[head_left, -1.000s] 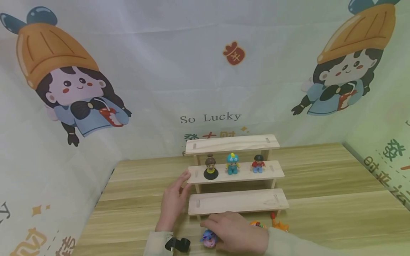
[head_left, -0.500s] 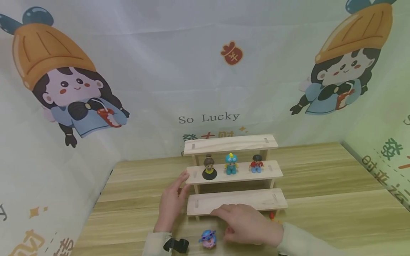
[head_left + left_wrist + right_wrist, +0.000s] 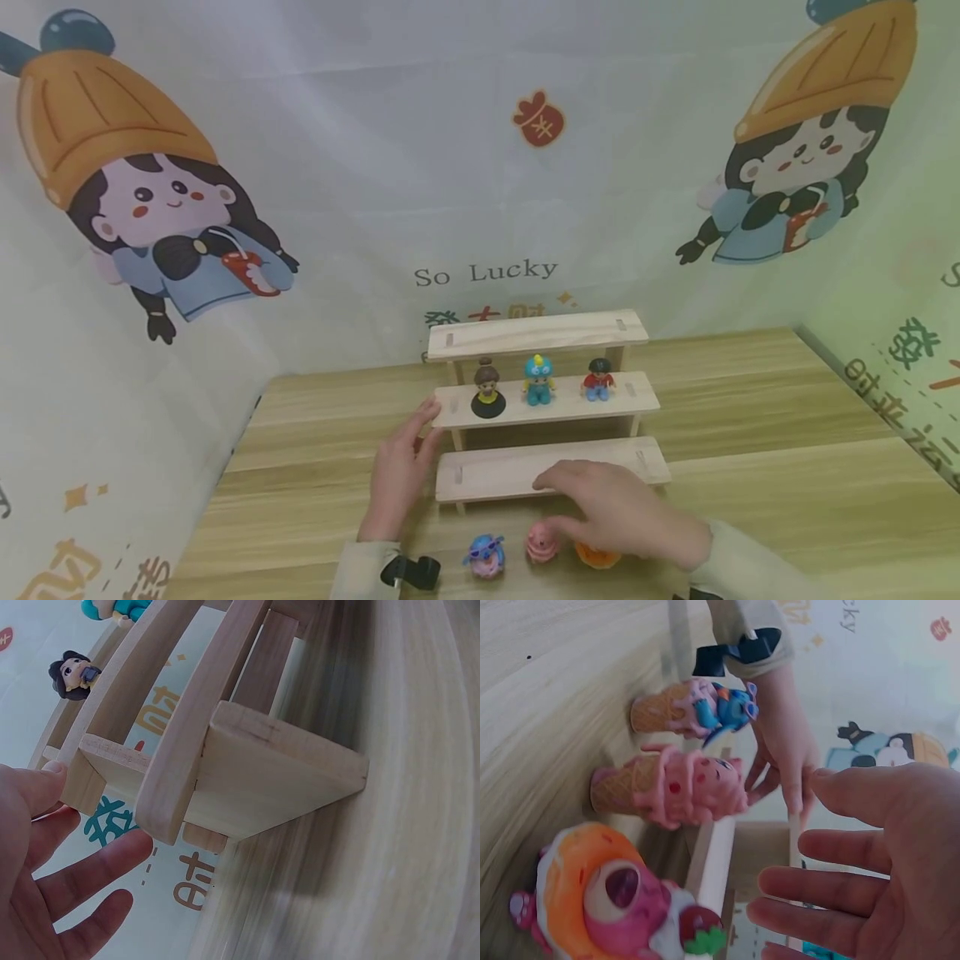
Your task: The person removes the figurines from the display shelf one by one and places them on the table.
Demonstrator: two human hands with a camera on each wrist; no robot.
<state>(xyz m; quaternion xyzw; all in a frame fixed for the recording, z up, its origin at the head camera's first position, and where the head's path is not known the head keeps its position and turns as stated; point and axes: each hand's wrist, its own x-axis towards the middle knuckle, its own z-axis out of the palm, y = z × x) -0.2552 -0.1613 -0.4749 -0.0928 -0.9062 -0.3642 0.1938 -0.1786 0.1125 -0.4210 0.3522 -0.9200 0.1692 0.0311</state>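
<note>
Drawn farther right than half a second ago with the right hand (image 3: 622, 508), uncovering the pink ice-cream toy (image 3: 540, 543) and, in part, the orange bear toy (image 3: 597, 557), both on the desk (image 3: 757, 433). Spread there with fingers (image 3: 821, 891) extended and slightly parted, close to both toys, with a gap showing in the right wrist view. Kept at the left end of the middle shelf (image 3: 567, 399) with the left hand (image 3: 396, 475), touching the wood with loosely spread fingers. Left standing beside the pink ice-cream toy, as before: the blue toy (image 3: 486, 557).
</note>
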